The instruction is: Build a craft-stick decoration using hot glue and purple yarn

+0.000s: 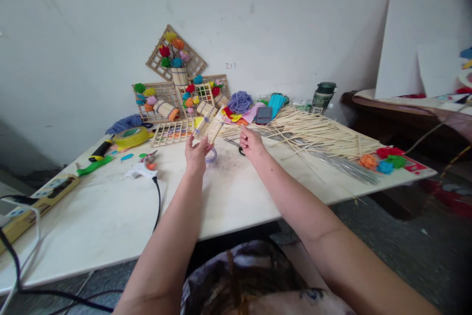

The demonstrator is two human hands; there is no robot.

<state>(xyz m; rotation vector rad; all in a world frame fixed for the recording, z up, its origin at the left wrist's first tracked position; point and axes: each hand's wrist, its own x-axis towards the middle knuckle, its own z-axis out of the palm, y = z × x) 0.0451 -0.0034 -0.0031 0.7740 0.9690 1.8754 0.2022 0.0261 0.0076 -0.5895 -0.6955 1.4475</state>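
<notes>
My left hand (196,152) is raised above the white table (110,216) and closed round a small clear tube partly clad in thin wooden sticks (208,127). My right hand (251,143) hovers just right of it with fingers curled in a pinch; what they hold, if anything, is too small to make out. Black-handled scissors (236,145) lie on the table under the right hand. A big loose pile of wooden sticks (317,130) spreads to the right of that hand.
A white glue gun (142,170) with a black cord lies left of my hands. Yellow tape (131,137), a power strip (40,197), stick lattices with felt flowers (177,86), a phone (264,115), a green flask (323,96) and loose flowers (383,160) ring the table.
</notes>
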